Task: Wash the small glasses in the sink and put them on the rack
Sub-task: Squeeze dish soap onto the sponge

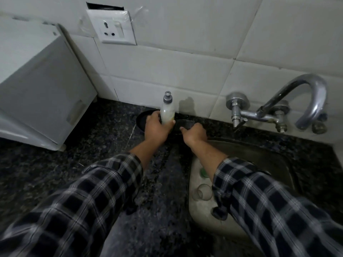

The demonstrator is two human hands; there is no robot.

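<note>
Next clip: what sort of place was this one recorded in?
Most likely a home kitchen, at the washing-up spot: a steel sink set into a dark granite counter, a chrome wall tap on white tiles, and a small glass lying in the sink.

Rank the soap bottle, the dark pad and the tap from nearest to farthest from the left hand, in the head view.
1. Soap bottle: gripped by the left hand, by the wall.
2. Dark pad: just right of it, held by the right hand.
3. Tap: far right, on the wall over the sink.
</note>
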